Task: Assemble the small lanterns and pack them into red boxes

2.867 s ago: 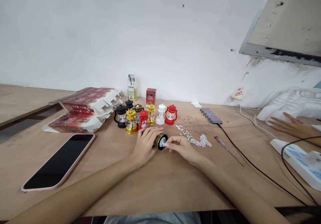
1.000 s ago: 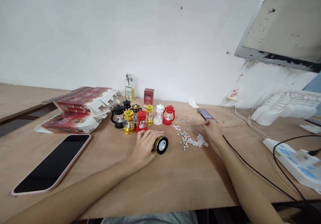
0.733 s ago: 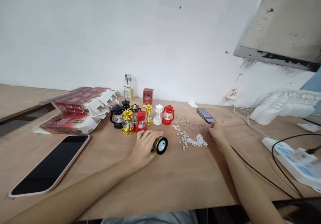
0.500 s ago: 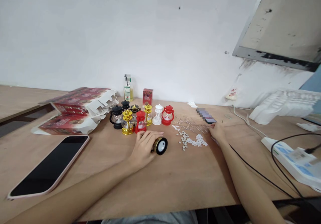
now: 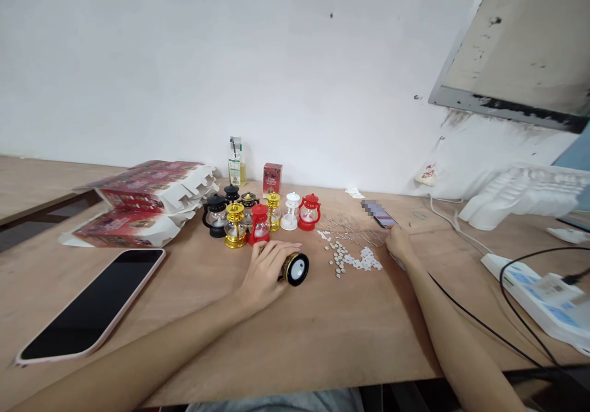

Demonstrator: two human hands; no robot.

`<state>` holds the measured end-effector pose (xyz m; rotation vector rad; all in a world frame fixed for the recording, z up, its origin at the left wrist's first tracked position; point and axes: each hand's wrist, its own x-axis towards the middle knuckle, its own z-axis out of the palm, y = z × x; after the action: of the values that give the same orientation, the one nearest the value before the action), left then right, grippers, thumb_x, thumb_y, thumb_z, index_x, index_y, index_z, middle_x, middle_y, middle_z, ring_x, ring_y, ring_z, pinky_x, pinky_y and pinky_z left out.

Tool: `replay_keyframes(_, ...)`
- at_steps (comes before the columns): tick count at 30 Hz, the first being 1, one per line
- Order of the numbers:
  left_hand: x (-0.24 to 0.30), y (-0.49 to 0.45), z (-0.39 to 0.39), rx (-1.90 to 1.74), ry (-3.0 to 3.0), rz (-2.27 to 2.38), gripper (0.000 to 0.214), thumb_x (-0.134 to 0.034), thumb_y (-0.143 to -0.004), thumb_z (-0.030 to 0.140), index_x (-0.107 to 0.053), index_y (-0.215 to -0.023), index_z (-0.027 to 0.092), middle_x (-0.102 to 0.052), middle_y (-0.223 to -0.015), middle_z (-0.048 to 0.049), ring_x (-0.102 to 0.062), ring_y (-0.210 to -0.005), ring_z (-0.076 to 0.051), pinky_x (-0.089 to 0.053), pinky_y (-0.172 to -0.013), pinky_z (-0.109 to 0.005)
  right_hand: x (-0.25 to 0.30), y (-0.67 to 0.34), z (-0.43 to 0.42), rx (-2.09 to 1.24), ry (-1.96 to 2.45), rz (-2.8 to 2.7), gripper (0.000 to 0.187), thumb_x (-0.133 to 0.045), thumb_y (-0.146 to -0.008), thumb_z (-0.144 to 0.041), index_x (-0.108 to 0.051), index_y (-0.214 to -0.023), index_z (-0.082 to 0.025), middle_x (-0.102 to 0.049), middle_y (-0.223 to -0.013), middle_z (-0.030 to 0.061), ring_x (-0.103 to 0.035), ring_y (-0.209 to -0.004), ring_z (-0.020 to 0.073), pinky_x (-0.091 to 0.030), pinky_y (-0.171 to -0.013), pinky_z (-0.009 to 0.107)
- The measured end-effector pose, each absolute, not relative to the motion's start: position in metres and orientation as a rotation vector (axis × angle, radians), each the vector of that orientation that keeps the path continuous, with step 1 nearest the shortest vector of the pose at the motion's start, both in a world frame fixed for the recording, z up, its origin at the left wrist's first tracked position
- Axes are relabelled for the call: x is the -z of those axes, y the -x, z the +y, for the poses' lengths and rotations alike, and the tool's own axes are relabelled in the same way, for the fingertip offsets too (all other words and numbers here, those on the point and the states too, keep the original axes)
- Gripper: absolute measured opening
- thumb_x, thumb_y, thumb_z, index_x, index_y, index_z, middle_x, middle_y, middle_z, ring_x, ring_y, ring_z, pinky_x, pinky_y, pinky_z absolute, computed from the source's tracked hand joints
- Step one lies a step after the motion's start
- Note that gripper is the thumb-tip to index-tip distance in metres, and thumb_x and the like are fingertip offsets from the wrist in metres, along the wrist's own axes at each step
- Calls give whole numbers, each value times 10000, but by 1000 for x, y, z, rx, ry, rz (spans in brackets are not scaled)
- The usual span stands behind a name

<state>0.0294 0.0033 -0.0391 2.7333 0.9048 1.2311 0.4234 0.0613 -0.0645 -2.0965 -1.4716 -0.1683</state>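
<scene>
My left hand [image 5: 265,270] is wrapped round a small black-and-gold lantern [image 5: 295,269], tipped on its side with its round base turned toward me and to the right. The hand hides most of its body. My right hand [image 5: 400,245] lies over a smartphone [image 5: 385,218] with a lit screen, touching it; its fingers are mostly hidden. Just beyond my left hand stand several upright lanterns, among them a red lantern [image 5: 259,224], a gold lantern [image 5: 236,227] and a white lantern [image 5: 291,212]. Button cells [image 5: 338,255] and white tabs [image 5: 366,259] lie between my hands.
Thin metal pieces [image 5: 353,230] lie behind the tabs. At left are flattened red boxes [image 5: 152,184] and a pink-cased phone [image 5: 92,307]. A bottle [image 5: 236,169] and a red box [image 5: 272,179] stand near the wall. At right are a power strip [image 5: 539,301] and cables.
My right hand has shifted very slightly on the smartphone, showing a little more of its screen. My left hand still holds the lantern in the same place.
</scene>
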Motion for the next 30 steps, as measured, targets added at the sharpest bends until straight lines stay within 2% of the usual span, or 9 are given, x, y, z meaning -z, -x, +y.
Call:
replay_keyframes(4,40,-30,4,-1300,-2582,878,426,-526,-685,61,-496,-1093,178,-624,-1154,-93,-563,-1062,-226,-385,-885,-356,50,-410,62,157,1893,-1410,330,-359,-889,-280,-588,-1012,-79,-638,-1017,197,-580,-982,263,-433,-832,375)
replay_keyframes(8,44,-35,9,-1443,-2158,1036,337,-638,-741,254,-515,-1045,175,-627,-1055,-85,-589,-993,-220,-456,-864,-338,43,-365,60,67,1663,-1499,510,-230,-921,-469,-595,-930,-113,-657,-872,130,-601,-767,217,-465,-658,325)
replay_keyframes(11,45,-39,15,-1502,-1834,1104,388,-695,-695,388,-552,-975,160,-659,-963,-78,-620,-921,-225,-484,-834,-348,44,-317,49,-9,1485,-1682,503,-271,-917,-525,-599,-833,-153,-643,-764,68,-581,-682,186,-452,-610,294)
replay_keyframes(14,42,-41,19,-1526,-1575,1062,432,-697,-656,465,-599,-924,141,-689,-964,-99,-633,-944,-246,-476,-879,-381,46,-276,33,-29,1338,-1879,389,-405,-901,-498,-613,-798,-186,-629,-746,48,-568,-730,190,-441,-670,305)
replay_keyframes(18,37,-41,20,-1608,-1320,1032,469,-673,-633,539,-637,-878,141,-713,-956,-96,-639,-952,-256,-459,-922,-400,47,-252,15,340,976,-2396,295,-472,-903,-404,-610,-752,-190,-593,-697,57,-510,-739,207,-390,-711,341)
replay_keyframes(22,36,-42,18,-1642,-1228,1030,470,-675,-633,525,-639,-887,132,-711,-975,-99,-631,-974,-267,-462,-918,-401,47,-247,7,480,931,-2496,267,-511,-878,-407,-614,-851,-163,-606,-803,86,-508,-793,224,-400,-735,355)
replay_keyframes(27,36,-43,14,-1571,-1281,932,402,-729,-627,428,-643,-899,145,-709,-960,-80,-633,-965,-249,-467,-922,-369,46,-235,3,334,1244,-2363,510,-557,-810,-540,-547,-1132,-145,-594,-1029,149,-512,-996,310,-422,-853,446)
replay_keyframes(30,36,-43,12,-1536,-1273,903,428,-767,-589,397,-626,-912,154,-698,-962,-70,-629,-964,-239,-470,-921,-356,48,-232,4,228,1326,-2337,455,-582,-818,-456,-530,-1168,-169,-564,-1084,136,-484,-1052,309,-417,-898,468)
